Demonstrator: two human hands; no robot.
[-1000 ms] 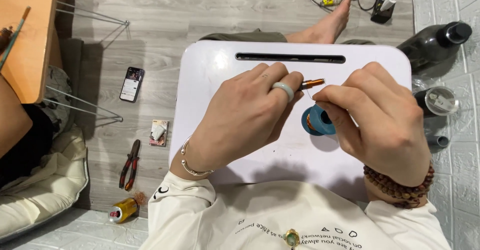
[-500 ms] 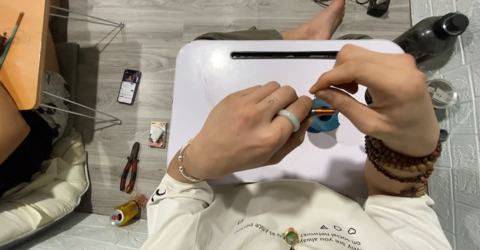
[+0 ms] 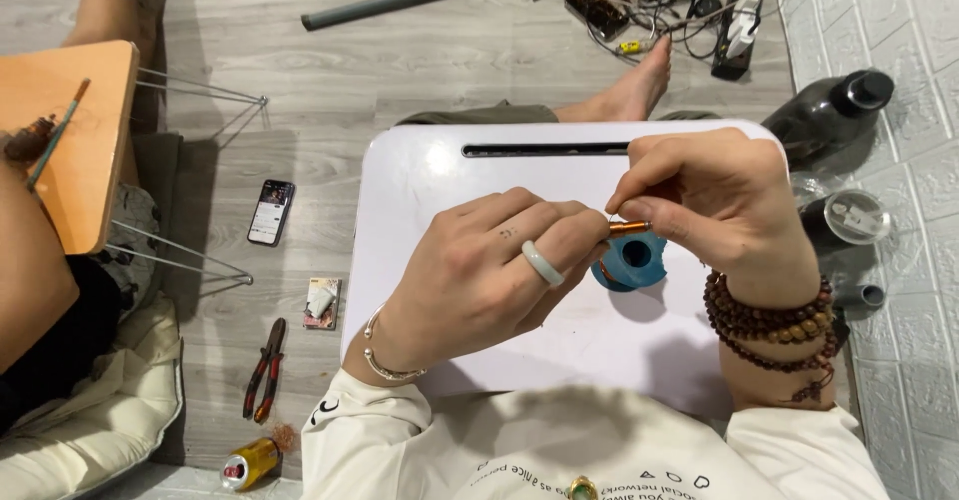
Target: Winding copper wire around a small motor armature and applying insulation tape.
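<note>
Over a white lap table (image 3: 479, 175), my left hand (image 3: 489, 270), with a pale ring and a thin bracelet, closes its fingers around one end of a small copper-coloured coil (image 3: 629, 227). My right hand (image 3: 714, 205), a brown bead bracelet at its wrist, pinches the coil's other end between thumb and forefinger. A blue spool (image 3: 634, 263) sits on the table just under the coil, partly hidden by my left fingers.
On the wooden floor lie a phone (image 3: 271, 211), red-handled pliers (image 3: 264, 369), a small packet (image 3: 322, 303) and a yellow can (image 3: 248, 463). A dark bottle (image 3: 829, 110) and a lidded cup (image 3: 849, 218) stand at the right. Another person's arm (image 3: 30, 280) and an orange table (image 3: 70, 130) are at the left.
My right hand has lifted off the blue spool and now pinches the coil's end. My left hand has shifted right to meet it. The camera view has tilted down the floor.
</note>
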